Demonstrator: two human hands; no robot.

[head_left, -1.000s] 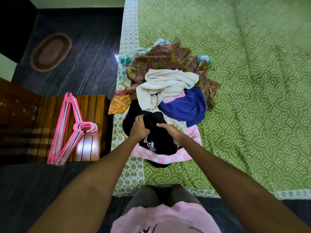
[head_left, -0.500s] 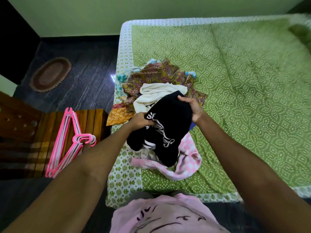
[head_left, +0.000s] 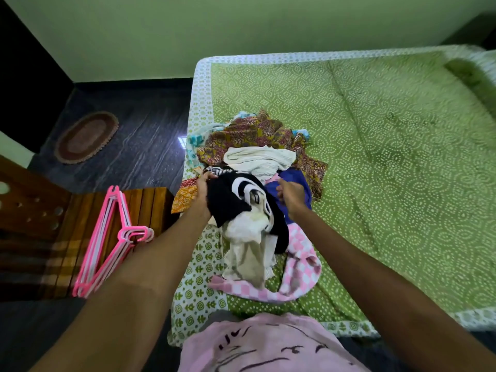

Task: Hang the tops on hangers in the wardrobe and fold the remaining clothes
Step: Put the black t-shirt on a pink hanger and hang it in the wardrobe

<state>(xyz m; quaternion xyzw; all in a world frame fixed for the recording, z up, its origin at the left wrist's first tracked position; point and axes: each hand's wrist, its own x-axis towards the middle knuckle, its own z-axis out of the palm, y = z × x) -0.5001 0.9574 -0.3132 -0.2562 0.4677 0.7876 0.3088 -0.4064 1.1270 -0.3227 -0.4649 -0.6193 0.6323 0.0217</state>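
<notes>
A black top [head_left: 228, 202] with white stripes and a pale inner side hangs lifted above the clothes pile at the bed's near left corner. My left hand [head_left: 202, 187] grips its upper left edge. My right hand [head_left: 294, 196] hovers at the top's right side with curled fingers; whether it pinches cloth is unclear. Under them lie a cream garment [head_left: 260, 158], a brown patterned cloth [head_left: 255, 130], a blue garment [head_left: 292, 175] and a pink checked cloth [head_left: 303, 261]. Several pink hangers [head_left: 107, 237] lie on a wooden bench [head_left: 150, 205] to the left.
The bed [head_left: 389, 183] has a green dotted cover that stretches far to the right of the pile. An oval rug [head_left: 86, 136] lies on the dark floor beyond the bench. A green wall stands behind the bed.
The black top has been lifted off the pile and turned, so its pale inside now shows. My right hand has dropped from the top's upper edge to its right side.
</notes>
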